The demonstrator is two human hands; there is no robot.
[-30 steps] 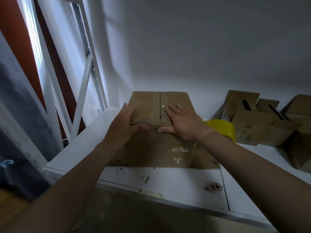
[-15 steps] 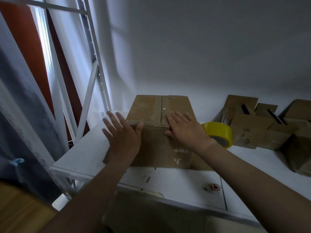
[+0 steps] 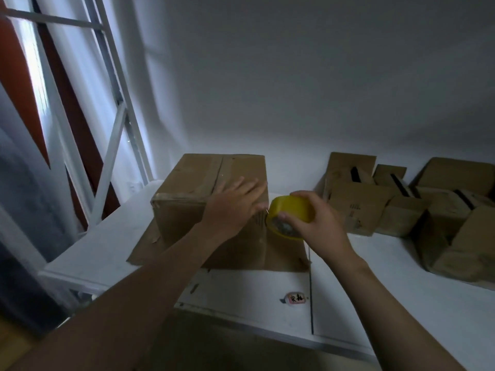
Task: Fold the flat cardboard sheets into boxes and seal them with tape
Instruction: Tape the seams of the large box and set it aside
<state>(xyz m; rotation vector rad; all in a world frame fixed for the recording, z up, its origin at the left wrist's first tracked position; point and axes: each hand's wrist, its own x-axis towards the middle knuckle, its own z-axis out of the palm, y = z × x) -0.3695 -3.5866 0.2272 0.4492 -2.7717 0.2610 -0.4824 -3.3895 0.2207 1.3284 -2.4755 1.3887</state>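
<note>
Head view, read from left to right. At the far left a grey curtain [image 3: 24, 215] hangs in front of a white metal frame [image 3: 107, 156], whose slanted bars stand against a bright window.

The white table [image 3: 375, 290] fills the lower middle and right, against a plain wall [image 3: 294, 89]. A flat cardboard sheet [image 3: 284, 253] lies on its left part. On that sheet stands a closed box [image 3: 192, 180], with a tape strip [image 3: 222, 170] running along the seam of its top.

The left hand [image 3: 235, 207] lies flat on the top of the box near the right edge. Its fingers are straight and spread, and it grips nothing.

Just beside the box's right near corner is the yellow tape roll [image 3: 292, 207], held off the table with its open core facing the camera. The right hand [image 3: 321, 223] is clamped on the roll, fingers curled over the top and thumb at the core. Whether the roll touches the box cannot be told.

A small sticker [image 3: 294, 299] with red marks lies on the table's near part, below the sheet.

At the far right a pile of cardboard boxes [image 3: 356, 207] rests on the table against the wall, some with open flaps and dark gaps, well apart from the box.
</note>
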